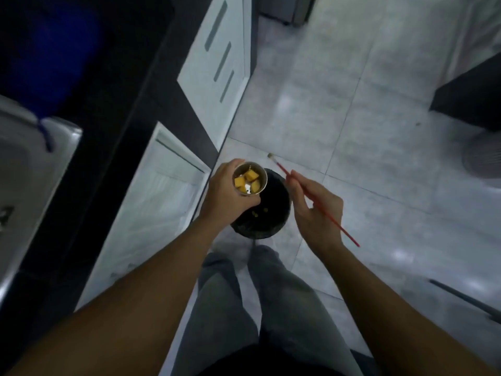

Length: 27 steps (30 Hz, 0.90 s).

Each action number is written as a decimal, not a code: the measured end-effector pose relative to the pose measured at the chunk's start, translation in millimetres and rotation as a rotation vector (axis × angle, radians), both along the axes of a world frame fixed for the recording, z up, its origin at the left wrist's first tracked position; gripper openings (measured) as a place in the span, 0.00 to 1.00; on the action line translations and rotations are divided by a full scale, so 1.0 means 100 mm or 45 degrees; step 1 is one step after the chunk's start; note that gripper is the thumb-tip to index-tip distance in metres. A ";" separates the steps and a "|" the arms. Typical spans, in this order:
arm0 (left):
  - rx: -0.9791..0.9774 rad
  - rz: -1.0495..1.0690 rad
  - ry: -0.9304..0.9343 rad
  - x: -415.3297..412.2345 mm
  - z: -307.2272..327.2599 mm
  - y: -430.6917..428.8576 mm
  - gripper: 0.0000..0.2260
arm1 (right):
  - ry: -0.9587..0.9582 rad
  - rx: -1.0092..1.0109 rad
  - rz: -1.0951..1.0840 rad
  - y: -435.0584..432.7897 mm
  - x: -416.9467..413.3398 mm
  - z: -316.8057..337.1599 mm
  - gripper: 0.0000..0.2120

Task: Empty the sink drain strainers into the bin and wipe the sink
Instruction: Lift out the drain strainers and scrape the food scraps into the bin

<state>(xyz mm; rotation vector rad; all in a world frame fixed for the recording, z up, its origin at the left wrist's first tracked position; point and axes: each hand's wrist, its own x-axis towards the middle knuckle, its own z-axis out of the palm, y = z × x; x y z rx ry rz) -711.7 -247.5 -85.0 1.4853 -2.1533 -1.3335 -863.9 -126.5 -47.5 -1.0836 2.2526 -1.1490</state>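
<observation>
My left hand (226, 196) grips a round metal sink strainer (250, 178) with several yellow food cubes inside it. The strainer is upright, held just above the left rim of a small black bin (273, 210) on the floor. A few yellow bits lie in the bin's dark inside. To the right of the bin, my right hand (315, 210) pinches a thin red brush (320, 203), its pale tip pointing up and left past the bin. The steel sink (29, 169) shows at the far left edge.
A black counter (130, 109) runs along the left above white cabinet doors (217, 66). One lower door (162, 191) stands beside the bin. My legs in grey trousers (260, 302) stand behind the bin. Pale floor tiles (366, 118) spread right, with a dark cabinet (471, 99) and a round fan (482, 156).
</observation>
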 end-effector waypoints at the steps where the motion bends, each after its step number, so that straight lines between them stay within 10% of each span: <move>1: 0.033 -0.017 -0.020 -0.02 -0.13 0.02 0.35 | -0.034 0.013 0.005 0.04 -0.02 -0.09 0.10; 27: 0.276 -0.317 -0.413 -0.08 -2.05 0.09 0.36 | -0.412 0.356 0.160 0.16 0.11 -2.10 0.09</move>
